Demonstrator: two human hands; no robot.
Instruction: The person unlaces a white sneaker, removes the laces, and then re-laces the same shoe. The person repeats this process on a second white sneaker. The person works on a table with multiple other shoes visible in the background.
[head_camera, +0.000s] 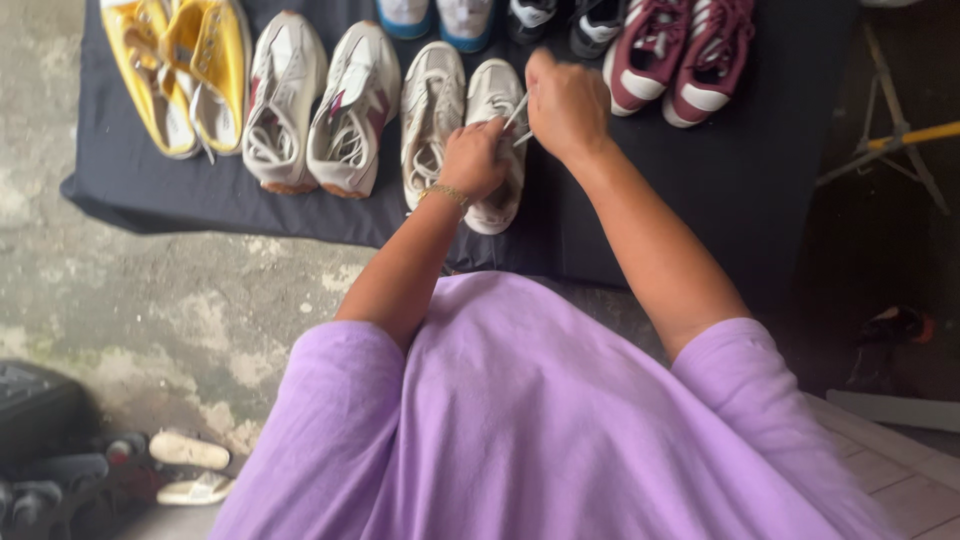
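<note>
Two hands worked one white sneaker on the black-clothed table: left hand and right hand fingers pinched shut on its white lace. Hard tug could probably drag the sneaker toward the edge.

From my feed the light is soft, even daylight with no hard shadows or glare. The purple shirt fills the lower frame, slightly soft. Both hands show mild motion blur. The right edge falls dim, and the far shoes stay fairly sharp.
</note>
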